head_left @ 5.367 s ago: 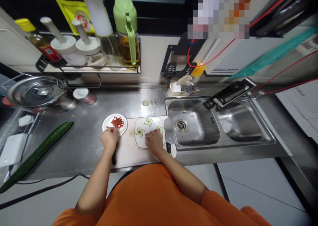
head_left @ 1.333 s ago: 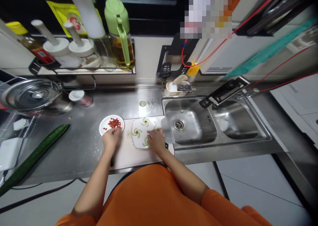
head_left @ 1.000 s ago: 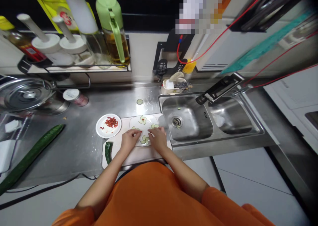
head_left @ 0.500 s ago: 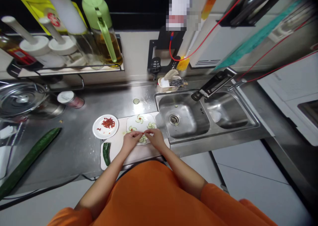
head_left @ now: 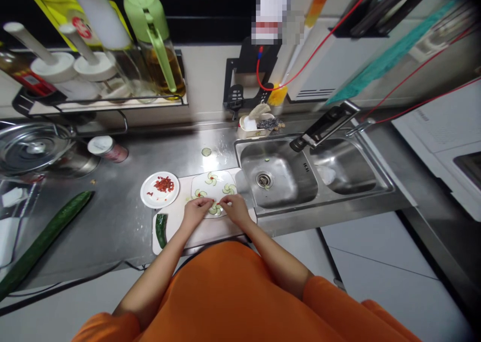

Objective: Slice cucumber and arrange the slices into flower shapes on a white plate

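Over the near edge of a white square plate (head_left: pixel 202 181), my left hand (head_left: pixel 196 212) and my right hand (head_left: pixel 236 210) face each other with a small gap between the fingertips. Each hand is closed in a pinch, and a tiny red piece shows at the tips of both. Below them lies a fan of cucumber slices (head_left: pixel 215 210). Several similar fans sit around the plate, some with a red dot at the centre. A round white plate (head_left: pixel 144 196) at the left holds a pile of small red pieces (head_left: pixel 164 184). A cucumber chunk (head_left: pixel 161 230) lies on the cutting board (head_left: pixel 176 225).
A double sink (head_left: pixel 281 197) with a black faucet (head_left: pixel 319 126) is at the right. A long cucumber (head_left: pixel 48 239), a lidded jar (head_left: pixel 108 149) and a pot (head_left: pixel 71 164) stand at the left. One cucumber slice (head_left: pixel 206 152) rests on the counter behind the plate.
My fingertips, close together before, have drawn slightly apart, the left hand shifting a little to the left. A red piece now shows at each hand's tips.
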